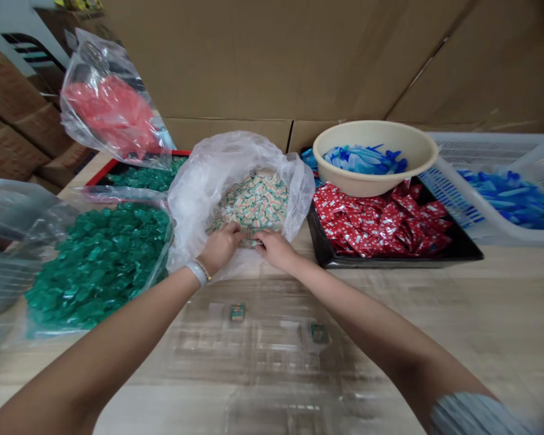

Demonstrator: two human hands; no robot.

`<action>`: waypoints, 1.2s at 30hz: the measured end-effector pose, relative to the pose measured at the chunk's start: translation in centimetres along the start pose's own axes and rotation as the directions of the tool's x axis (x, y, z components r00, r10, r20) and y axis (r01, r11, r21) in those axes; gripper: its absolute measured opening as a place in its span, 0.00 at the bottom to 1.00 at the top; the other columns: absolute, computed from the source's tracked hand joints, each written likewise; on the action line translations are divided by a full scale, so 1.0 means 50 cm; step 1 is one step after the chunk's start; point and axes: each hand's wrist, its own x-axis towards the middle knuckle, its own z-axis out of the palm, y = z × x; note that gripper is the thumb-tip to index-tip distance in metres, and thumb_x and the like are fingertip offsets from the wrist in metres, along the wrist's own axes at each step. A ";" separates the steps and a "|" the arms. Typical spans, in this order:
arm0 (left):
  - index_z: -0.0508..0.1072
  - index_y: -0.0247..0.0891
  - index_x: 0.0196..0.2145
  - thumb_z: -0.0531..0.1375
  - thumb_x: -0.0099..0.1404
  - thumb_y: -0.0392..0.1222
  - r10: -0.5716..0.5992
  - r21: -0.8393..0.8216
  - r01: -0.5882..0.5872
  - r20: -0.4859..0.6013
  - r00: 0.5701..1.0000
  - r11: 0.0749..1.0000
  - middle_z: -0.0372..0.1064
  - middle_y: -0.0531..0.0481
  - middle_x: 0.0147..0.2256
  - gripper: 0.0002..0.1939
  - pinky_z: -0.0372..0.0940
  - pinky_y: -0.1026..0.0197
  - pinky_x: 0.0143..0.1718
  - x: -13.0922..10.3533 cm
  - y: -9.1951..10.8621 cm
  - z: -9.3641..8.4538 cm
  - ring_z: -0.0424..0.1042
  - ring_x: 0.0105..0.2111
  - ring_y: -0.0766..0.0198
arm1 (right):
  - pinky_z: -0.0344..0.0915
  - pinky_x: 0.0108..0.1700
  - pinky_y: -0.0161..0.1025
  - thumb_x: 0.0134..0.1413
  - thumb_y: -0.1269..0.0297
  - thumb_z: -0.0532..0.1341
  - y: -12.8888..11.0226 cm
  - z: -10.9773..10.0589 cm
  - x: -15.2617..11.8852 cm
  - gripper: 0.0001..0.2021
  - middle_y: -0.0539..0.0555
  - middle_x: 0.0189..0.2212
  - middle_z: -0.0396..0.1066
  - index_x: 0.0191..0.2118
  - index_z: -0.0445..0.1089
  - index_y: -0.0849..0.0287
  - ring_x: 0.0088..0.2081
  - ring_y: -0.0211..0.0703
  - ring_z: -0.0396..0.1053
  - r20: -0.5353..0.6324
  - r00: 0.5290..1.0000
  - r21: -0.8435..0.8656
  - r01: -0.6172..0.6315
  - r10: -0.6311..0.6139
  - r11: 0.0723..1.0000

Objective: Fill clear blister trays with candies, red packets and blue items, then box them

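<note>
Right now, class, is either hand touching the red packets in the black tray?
No, the left hand and right hand are both at the small pieces in the plastic bag.

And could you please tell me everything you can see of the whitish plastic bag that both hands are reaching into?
The whitish plastic bag looks thin, translucent and crinkled, its mouth gaping and its sides slumped outward. It sits on the table, between the green pieces and the black tray. Inside is a heap of small rectangular pieces in green, orange and white. The left hand and right hand are at its near side; blur hides their exact grip.
</note>
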 end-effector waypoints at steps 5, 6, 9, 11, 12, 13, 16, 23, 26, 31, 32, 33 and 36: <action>0.72 0.36 0.39 0.51 0.61 0.35 0.093 0.057 -0.092 -0.010 0.996 0.994 0.66 0.44 0.39 0.12 0.60 0.57 0.41 -0.011 0.001 0.002 0.64 0.39 0.59 | 0.57 0.42 0.36 0.49 0.73 0.54 0.001 -0.001 -0.001 0.09 0.57 0.35 0.68 0.37 0.68 0.63 0.39 0.41 0.64 0.003 1.000 -0.014 0.002 -0.002 1.000; 0.71 0.36 0.39 0.51 0.61 0.35 0.096 0.044 -0.096 -0.005 0.995 0.994 0.66 0.44 0.39 0.12 0.60 0.57 0.41 -0.013 0.000 0.002 0.64 0.39 0.59 | 0.57 0.42 0.36 0.49 0.73 0.54 0.001 -0.001 -0.001 0.09 0.57 0.35 0.68 0.37 0.68 0.63 0.39 0.41 0.64 0.006 1.000 -0.012 0.002 -0.002 1.000; 0.70 0.35 0.41 0.51 0.61 0.35 0.043 -0.053 -0.045 -0.030 0.999 0.998 0.66 0.45 0.39 0.12 0.60 0.59 0.43 -0.012 -0.003 0.005 0.65 0.40 0.61 | 0.57 0.42 0.36 0.49 0.73 0.54 0.002 0.000 -0.001 0.10 0.57 0.35 0.68 0.38 0.68 0.63 0.39 0.41 0.64 0.008 1.000 -0.003 -0.003 0.003 1.000; 0.70 0.35 0.41 0.52 0.61 0.35 -0.002 -0.101 -0.002 -0.032 0.999 0.995 0.66 0.45 0.39 0.12 0.60 0.61 0.43 -0.008 -0.004 0.007 0.65 0.40 0.62 | 0.57 0.41 0.36 0.49 0.73 0.54 0.003 0.002 0.000 0.10 0.57 0.36 0.68 0.39 0.68 0.64 0.39 0.41 0.64 -0.002 1.000 0.004 -0.002 0.002 1.000; 0.70 0.35 0.41 0.52 0.61 0.35 -0.007 -0.088 0.005 -0.021 1.000 0.996 0.66 0.45 0.39 0.12 0.60 0.61 0.43 -0.006 -0.004 0.008 0.65 0.40 0.62 | 0.57 0.41 0.35 0.49 0.73 0.54 0.004 0.003 0.001 0.10 0.57 0.36 0.68 0.39 0.68 0.64 0.39 0.41 0.64 -0.006 1.000 0.005 0.001 -0.001 1.000; 0.70 0.35 0.40 0.52 0.61 0.35 0.000 -0.049 -0.001 -0.006 1.000 0.999 0.66 0.45 0.39 0.11 0.60 0.61 0.43 -0.005 -0.003 0.007 0.66 0.39 0.62 | 0.57 0.41 0.36 0.49 0.73 0.54 0.004 0.004 0.002 0.11 0.57 0.36 0.68 0.39 0.68 0.64 0.39 0.41 0.64 -0.007 1.000 0.003 0.005 -0.005 1.000; 0.70 0.35 0.40 0.50 0.61 0.34 0.041 0.116 -0.045 0.036 0.998 0.992 0.66 0.43 0.38 0.12 0.60 0.59 0.41 -0.004 0.006 0.004 0.66 0.38 0.59 | 0.58 0.41 0.36 0.50 0.73 0.53 0.004 0.004 0.004 0.11 0.57 0.35 0.68 0.39 0.69 0.63 0.38 0.41 0.64 0.016 1.000 -0.017 0.017 -0.017 1.000; 0.73 0.35 0.37 0.49 0.61 0.35 -0.013 -0.035 0.016 0.084 0.996 0.999 0.68 0.45 0.36 0.13 0.61 0.62 0.40 0.003 0.034 0.006 0.67 0.36 0.63 | 0.58 0.40 0.38 0.52 0.73 0.50 -0.006 0.001 0.003 0.12 0.60 0.36 0.67 0.35 0.70 0.66 0.38 0.43 0.64 0.116 0.993 -0.157 0.027 -0.009 0.987; 0.73 0.32 0.36 0.48 0.61 0.35 -0.062 -0.002 0.063 0.107 0.992 0.998 0.68 0.42 0.36 0.14 0.60 0.61 0.39 0.011 0.053 0.014 0.67 0.36 0.61 | 0.58 0.40 0.38 0.52 0.76 0.47 -0.018 0.002 0.007 0.14 0.62 0.37 0.67 0.36 0.69 0.68 0.38 0.44 0.64 0.147 0.989 -0.203 -0.002 0.032 0.979; 0.73 0.27 0.34 0.49 0.59 0.34 -0.174 0.016 0.173 0.107 0.979 0.985 0.69 0.37 0.35 0.14 0.61 0.58 0.38 0.027 0.064 -0.010 0.68 0.35 0.57 | 0.58 0.39 0.39 0.51 0.76 0.48 -0.058 -0.041 -0.007 0.13 0.64 0.38 0.66 0.36 0.69 0.69 0.38 0.45 0.64 0.092 0.990 -0.192 -0.084 0.103 0.978; 0.73 0.27 0.35 0.49 0.59 0.35 -0.192 -0.004 0.193 0.075 0.978 0.981 0.69 0.37 0.35 0.14 0.60 0.57 0.39 0.024 0.068 -0.022 0.68 0.36 0.57 | 0.58 0.40 0.39 0.51 0.75 0.49 -0.064 -0.062 -0.025 0.12 0.63 0.38 0.66 0.36 0.69 0.69 0.39 0.45 0.63 0.042 0.994 -0.180 -0.091 0.100 0.979; 0.73 0.28 0.37 0.50 0.59 0.36 -0.205 -0.042 0.206 0.035 0.978 0.978 0.70 0.38 0.36 0.14 0.60 0.57 0.40 0.014 0.075 -0.036 0.67 0.38 0.57 | 0.58 0.41 0.38 0.51 0.75 0.49 -0.069 -0.084 -0.049 0.12 0.62 0.38 0.65 0.37 0.69 0.68 0.40 0.44 0.62 -0.015 0.996 -0.161 -0.090 0.088 0.983; 0.71 0.34 0.41 0.51 0.60 0.40 -0.173 -0.301 0.159 -0.019 0.985 0.940 0.71 0.46 0.38 0.15 0.60 0.60 0.42 -0.063 0.141 -0.071 0.67 0.39 0.61 | 0.58 0.40 0.35 0.51 0.72 0.51 -0.069 -0.154 -0.170 0.11 0.56 0.35 0.65 0.38 0.68 0.64 0.38 0.40 0.62 -0.137 0.990 -0.048 -0.033 0.026 0.998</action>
